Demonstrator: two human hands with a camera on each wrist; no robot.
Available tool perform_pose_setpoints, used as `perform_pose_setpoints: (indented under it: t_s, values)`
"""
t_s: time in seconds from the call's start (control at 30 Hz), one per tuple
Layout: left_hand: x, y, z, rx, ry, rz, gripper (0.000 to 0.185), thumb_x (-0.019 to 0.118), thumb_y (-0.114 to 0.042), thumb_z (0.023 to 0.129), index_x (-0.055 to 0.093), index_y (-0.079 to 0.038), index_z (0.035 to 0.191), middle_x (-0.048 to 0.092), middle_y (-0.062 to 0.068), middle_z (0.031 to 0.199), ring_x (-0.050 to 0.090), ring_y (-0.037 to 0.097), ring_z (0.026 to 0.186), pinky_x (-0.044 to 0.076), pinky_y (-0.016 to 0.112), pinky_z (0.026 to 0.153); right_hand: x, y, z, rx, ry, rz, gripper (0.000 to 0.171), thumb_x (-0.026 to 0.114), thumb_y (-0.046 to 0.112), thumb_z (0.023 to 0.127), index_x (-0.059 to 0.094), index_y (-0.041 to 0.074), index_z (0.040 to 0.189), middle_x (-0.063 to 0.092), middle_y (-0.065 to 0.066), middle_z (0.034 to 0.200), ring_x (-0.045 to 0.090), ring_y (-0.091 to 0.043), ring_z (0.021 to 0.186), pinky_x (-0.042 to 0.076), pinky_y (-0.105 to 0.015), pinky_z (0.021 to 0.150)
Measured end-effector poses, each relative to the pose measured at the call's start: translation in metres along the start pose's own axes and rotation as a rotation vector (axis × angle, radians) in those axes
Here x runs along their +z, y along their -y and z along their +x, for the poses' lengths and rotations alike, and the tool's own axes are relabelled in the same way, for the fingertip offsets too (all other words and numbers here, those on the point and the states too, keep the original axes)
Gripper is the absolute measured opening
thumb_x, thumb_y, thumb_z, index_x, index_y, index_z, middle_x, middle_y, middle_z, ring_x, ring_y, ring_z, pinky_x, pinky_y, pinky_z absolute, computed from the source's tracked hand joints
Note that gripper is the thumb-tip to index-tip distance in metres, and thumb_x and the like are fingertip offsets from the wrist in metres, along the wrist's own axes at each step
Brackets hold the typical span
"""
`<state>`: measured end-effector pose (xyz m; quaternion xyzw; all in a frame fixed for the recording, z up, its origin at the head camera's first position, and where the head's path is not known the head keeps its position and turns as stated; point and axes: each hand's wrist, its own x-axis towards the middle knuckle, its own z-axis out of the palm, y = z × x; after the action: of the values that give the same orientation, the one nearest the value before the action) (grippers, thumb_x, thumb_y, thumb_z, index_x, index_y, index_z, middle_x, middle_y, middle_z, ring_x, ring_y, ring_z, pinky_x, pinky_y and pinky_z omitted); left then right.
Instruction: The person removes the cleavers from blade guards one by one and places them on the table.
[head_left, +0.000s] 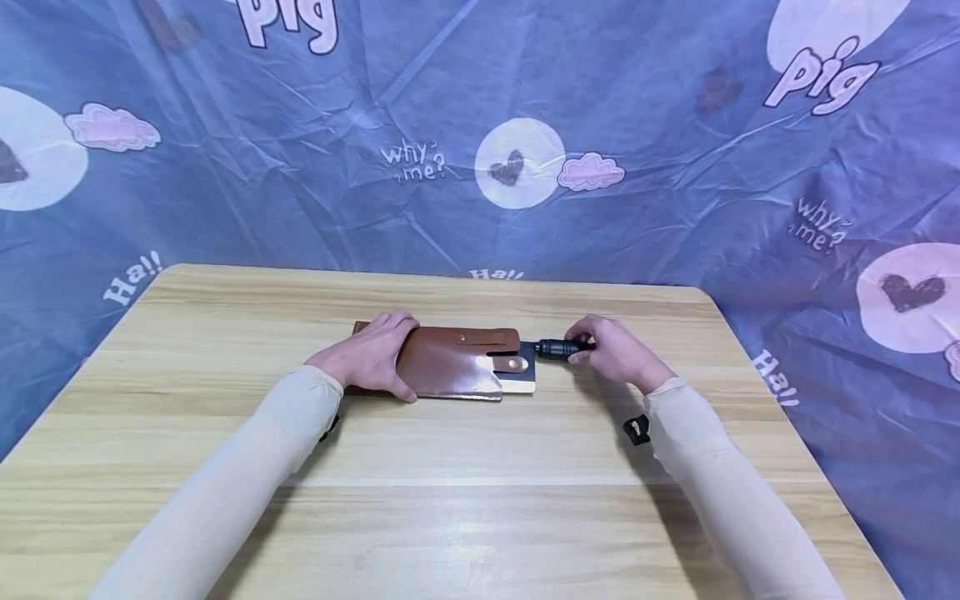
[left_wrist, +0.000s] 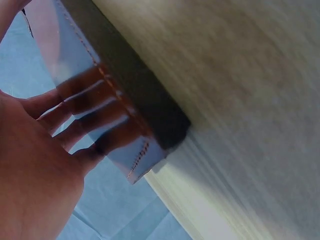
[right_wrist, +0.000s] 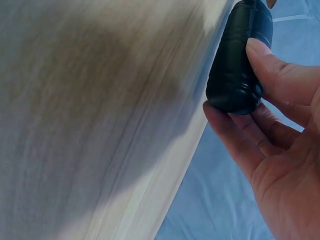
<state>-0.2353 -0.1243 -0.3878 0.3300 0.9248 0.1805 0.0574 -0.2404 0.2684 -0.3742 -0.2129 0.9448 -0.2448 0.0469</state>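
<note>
Right hand [head_left: 617,352] grip pinches black handle [head_left: 558,347]; left hand [head_left: 372,354] flat, fingers spread on brown sheath [head_left: 453,364]. Pin sheath to worktop [head_left: 480,500], draw handle straight rt.

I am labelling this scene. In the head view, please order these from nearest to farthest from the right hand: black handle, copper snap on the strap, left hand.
1. black handle: held in the right hand fingers.
2. copper snap: left of the handle, on the brown sheath.
3. left hand: resting on the sheath's far left end.

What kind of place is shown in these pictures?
Probably a makeshift recording corner indoors, not a kitchen: a plain wooden table, a creased blue cartoon-print cloth hung behind it, and only a sheathed cleaver on it.
</note>
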Motion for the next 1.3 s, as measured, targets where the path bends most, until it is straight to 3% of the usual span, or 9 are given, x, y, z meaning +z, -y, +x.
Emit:
perform_pose_setpoints:
  t_s: [0.63, 1.3]
  values:
    - [0.001, 0.0021, 0.0022, 0.001, 0.012, 0.009, 0.111, 0.089, -0.049, 0.057, 0.041, 0.005, 0.142, 0.043, 0.015, 0.138, 0.038, 0.032, 0.127, 0.034, 0.044, 0.107, -0.0031, -0.0027, -0.0033, 0.016, 0.002, -0.002, 0.029, 0.077, 0.003, 0.081, 0.068, 0.0, 0.108, 0.065, -0.01, 0.101, 0.06, -0.03, 0.093, 0.046, -0.051, 0.089]
    - [0.0003, 0.0035, 0.0013, 0.002, 0.003, 0.024, 0.112, 0.089, -0.048, 0.057, 0.041, 0.008, 0.141, 0.042, 0.02, 0.138, 0.037, 0.035, 0.128, 0.032, 0.045, 0.108, -0.0017, -0.0026, -0.0016, 0.019, 0.0, 0.003, 0.029, 0.077, 0.002, 0.08, 0.068, 0.0, 0.107, 0.064, -0.01, 0.1, 0.06, -0.029, 0.092, 0.046, -0.05, 0.088]
